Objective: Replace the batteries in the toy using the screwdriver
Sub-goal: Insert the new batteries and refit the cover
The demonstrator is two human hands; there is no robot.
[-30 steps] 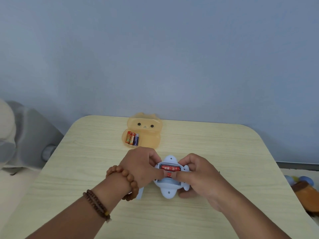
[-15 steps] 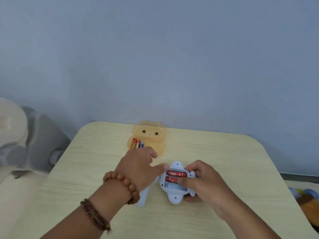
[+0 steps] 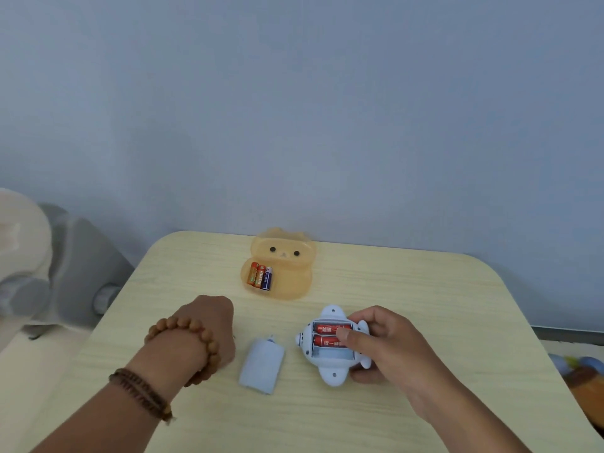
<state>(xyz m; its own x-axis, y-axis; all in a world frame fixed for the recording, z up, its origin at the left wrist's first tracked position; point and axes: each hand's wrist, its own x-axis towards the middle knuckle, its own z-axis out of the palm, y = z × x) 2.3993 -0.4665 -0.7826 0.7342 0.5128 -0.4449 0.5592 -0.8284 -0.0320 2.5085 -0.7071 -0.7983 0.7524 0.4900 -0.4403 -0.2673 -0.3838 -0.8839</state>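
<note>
The pale blue toy (image 3: 331, 371) lies underside up on the wooden table (image 3: 425, 289). Its battery bay is open, with two red batteries (image 3: 327, 335) in the upper slots and the lowest slot bare. My right hand (image 3: 392, 351) grips the toy from the right, thumb pressing on the batteries. The blue battery cover (image 3: 261, 367) lies loose just left of the toy. My left hand (image 3: 204, 328) rests left of the cover, fingers curled under it, nothing seen in them. No screwdriver is in view.
An orange bear-shaped case (image 3: 294, 282) lies open at the table's back, holding three batteries (image 3: 260, 276). A grey and white object (image 3: 49, 273) stands off the table's left edge. Coloured toys (image 3: 581, 377) lie beyond the right edge.
My left hand let go of the toy and drew back to the left, uncovering the loose cover. My right hand stays on the toy, thumb on the batteries.
</note>
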